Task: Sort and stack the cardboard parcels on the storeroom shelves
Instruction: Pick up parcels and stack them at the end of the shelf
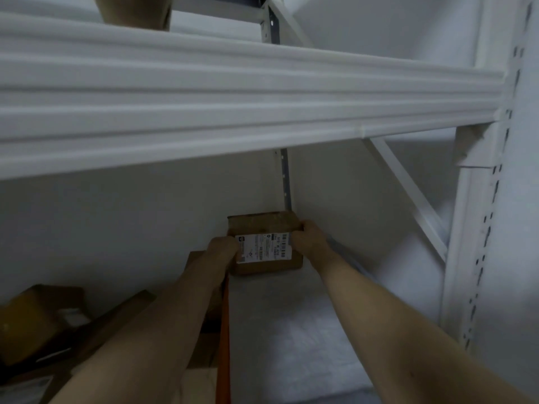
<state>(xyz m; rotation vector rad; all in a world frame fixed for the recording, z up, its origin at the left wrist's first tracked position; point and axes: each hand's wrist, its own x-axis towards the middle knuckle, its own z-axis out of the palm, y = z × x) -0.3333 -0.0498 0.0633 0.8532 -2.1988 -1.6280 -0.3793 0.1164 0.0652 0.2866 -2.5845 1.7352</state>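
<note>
Nearest, at 7 to 8 o'clock, a loose pile of cardboard parcels [43, 319] lies on the lower shelf [291, 322], with an orange strip [225, 330] running up alongside the left forearm. Beyond it, near 6 o'clock just below centre, both hands grip one small parcel [267, 243]: the left hand [223, 249] wraps its left edge, the right hand [307, 236] clasps its right edge and far corner.

The step appears to be seating this parcel deep in the back corner. To do it well, keep it level, slide it flush to the rear wall and the slotted upright [286, 182], and leave the label [264, 247] facing outward and readable before letting go.

The parcel is a flat brown box, slightly scuffed, carrying a white printed label with barcodes; the print is too blurred to read.

Farthest, at 11 o'clock, another brown parcel [134, 11] sits on the upper shelf [233, 97].
</note>
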